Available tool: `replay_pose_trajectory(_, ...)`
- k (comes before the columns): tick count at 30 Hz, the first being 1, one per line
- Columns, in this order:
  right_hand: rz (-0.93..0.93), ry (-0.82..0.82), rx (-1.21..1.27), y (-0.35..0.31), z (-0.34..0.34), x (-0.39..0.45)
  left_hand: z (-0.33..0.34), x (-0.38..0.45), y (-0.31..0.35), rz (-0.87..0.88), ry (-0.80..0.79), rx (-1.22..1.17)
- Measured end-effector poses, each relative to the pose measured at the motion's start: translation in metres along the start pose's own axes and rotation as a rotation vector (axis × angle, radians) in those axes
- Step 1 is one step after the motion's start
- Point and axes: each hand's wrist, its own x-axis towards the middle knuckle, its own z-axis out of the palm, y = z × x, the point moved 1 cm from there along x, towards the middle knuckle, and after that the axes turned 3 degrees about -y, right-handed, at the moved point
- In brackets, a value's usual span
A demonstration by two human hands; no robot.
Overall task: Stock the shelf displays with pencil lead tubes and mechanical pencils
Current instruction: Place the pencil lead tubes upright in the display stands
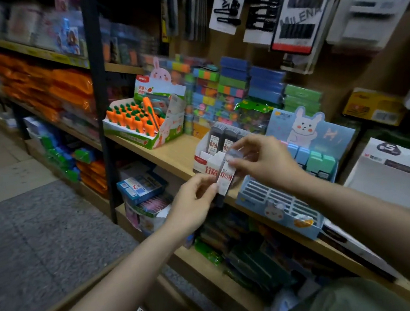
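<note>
White card, red print: small white cardboard packet with red lettering, held in front of the pale wooden shelf edge, between both hands.

Head view, item by item.

Left hand: fingers curled, thumb and forefinger pinching the packet's lower left side. A dark piece shows under the packet beside this hand; what it is cannot be told.

Right hand: thumb and forefinger pinching at the packet's upper end, where a pale blurred flap or clear cap sits; remaining fingers loosely bent. Whether the packet is sealed or already open cannot be told.

White cardboard display tray: stands on the shelf just behind the packet, holding upright dark grey pencil lead tubes with white-and-red labels. Front slots appear unfilled.

Neighbours: white-and-green carton of orange carrot-shaped items to the left; light blue rabbit-printed display box with slatted front to the right, overhanging the shelf edge, close to the right forearm.

Judged risks:
- Packet is worked over open air beyond the shelf edge; if the top gives suddenly, tubes could spill to the grey floor.
- A two-point pinch on smooth card may slip under the pull.
- Right forearm could nudge the blue box off its overhang.
- Loading the tray from the front could topple the standing tubes.
</note>
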Motion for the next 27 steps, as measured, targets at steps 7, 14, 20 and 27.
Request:
replay_pose_trajectory(7, -0.089, 0.304, -0.205, -0.001, -0.023, 0.071, -0.037, 0.027, 0.009, 0.042, 0.059, 0.473)
replay_pose_trajectory(14, -0.16, 0.207, -0.319, 0.009, 0.009, 0.117, -0.027, 0.052, -0.007, 0.052, -0.007, 0.432)
replay_pose_trajectory(20, -0.176, 0.156, -0.536, 0.024, 0.028, 0.126, -0.022, 0.063, -0.021, -0.045, 0.043, 0.159)
replay_pose_trajectory(27, -0.201, 0.172, -0.667, 0.03, 0.038, 0.121, -0.019, 0.062, -0.018, 0.007, 0.059, 0.183)
